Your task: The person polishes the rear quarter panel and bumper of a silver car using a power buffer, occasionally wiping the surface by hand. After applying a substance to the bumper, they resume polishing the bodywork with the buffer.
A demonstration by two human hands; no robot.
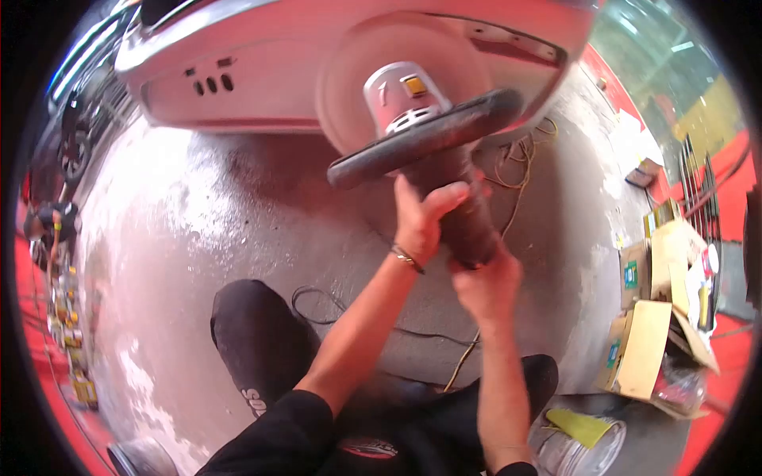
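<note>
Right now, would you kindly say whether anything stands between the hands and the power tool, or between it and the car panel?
Nothing visible does: the left hand and right hand hold the power tool, and its disc faces the car panel with no obstacle showing.

Bracelet on left wrist as reference mark. Left hand just above it, curled in a grip, thumb laid across to the right. Left forearm bare, slanting down-left from it to a black sleeve. Right hand right of and slightly below it, clenched; right forearm near vertical. Knees bent, spread, below it either side.
</note>
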